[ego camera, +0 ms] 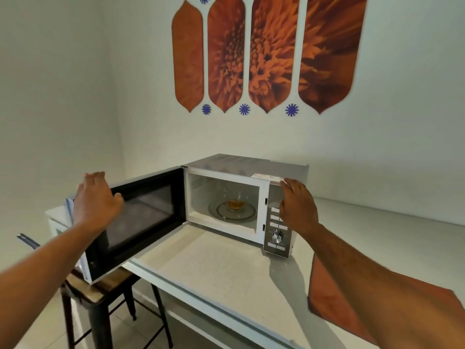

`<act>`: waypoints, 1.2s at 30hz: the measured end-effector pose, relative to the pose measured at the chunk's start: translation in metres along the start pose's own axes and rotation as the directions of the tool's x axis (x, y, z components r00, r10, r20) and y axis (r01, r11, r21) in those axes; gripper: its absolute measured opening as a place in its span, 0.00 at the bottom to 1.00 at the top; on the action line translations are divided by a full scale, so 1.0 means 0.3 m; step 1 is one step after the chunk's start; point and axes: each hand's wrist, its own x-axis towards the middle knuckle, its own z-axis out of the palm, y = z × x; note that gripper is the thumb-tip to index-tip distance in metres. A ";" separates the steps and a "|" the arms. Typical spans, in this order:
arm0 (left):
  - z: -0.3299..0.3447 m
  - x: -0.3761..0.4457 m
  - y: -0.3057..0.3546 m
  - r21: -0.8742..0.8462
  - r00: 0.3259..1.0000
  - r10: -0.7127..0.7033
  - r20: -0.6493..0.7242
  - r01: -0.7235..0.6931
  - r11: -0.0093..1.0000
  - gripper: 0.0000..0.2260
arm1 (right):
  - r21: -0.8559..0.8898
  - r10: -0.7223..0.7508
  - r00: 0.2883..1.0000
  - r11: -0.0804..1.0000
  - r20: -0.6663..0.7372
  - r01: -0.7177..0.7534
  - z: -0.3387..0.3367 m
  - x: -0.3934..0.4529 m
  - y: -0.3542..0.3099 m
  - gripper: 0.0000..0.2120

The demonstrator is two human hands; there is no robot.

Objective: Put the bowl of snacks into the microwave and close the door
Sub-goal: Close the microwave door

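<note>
While door [141,217] stands open, stool [100,293] beneath, cloth [334,298] nearby

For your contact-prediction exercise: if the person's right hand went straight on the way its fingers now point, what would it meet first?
Most likely the microwave itself: the right hand points up and forward at its top right front corner, above the control panel. Depth is unclear; the fingertips may already touch.

microwave [247,170]: silver shell, white cavity, door [141,217] black-framed with dark window. bowl [235,201] clear, amber contents. counter [216,268] off-white, speckled. cloth [334,293] at 4 o'clock rust-orange. wall art [264,51] at 12: orange flower panels, blue starbursts.
</note>
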 end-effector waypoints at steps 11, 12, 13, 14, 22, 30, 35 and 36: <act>-0.011 -0.071 -0.055 0.085 0.985 -0.080 0.154 0.068 0.994 0.33 | -0.088 -0.072 0.973 0.992 0.218 0.093 0.002 0.004 0.054 0.38; -0.010 -0.073 -0.058 0.102 0.986 -0.072 0.149 0.057 0.993 0.32 | -0.081 -0.071 0.974 0.993 0.217 0.090 0.004 0.002 0.055 0.38; -0.010 -0.076 -0.061 0.130 0.989 -0.057 0.138 0.039 0.991 0.31 | -0.073 -0.069 0.976 0.994 0.209 0.085 0.007 0.000 0.055 0.38; -0.010 -0.080 -0.064 0.165 0.992 -0.036 0.124 0.015 0.986 0.30 | -0.063 -0.064 0.978 0.995 0.199 0.078 0.009 0.000 0.053 0.38; 0.020 -0.159 -0.036 0.257 0.987 0.149 -0.065 -0.128 0.958 0.21 | -0.031 0.007 0.987 1.000 0.159 -0.002 0.035 -0.015 0.019 0.39; 0.041 -0.256 0.128 -0.107 0.945 0.234 -0.230 -0.264 0.959 0.12 | -0.061 0.029 0.986 0.998 0.164 -0.019 0.044 -0.021 0.006 0.41; 0.057 -0.285 0.247 -0.332 0.951 0.257 -0.169 -0.301 0.894 0.12 | -0.069 0.038 0.984 0.997 0.176 -0.026 0.044 -0.020 0.003 0.41; 0.064 -0.293 0.264 -0.347 0.949 0.274 -0.156 -0.312 0.884 0.12 | -0.068 0.042 0.983 0.997 0.180 -0.030 0.042 -0.021 0.002 0.41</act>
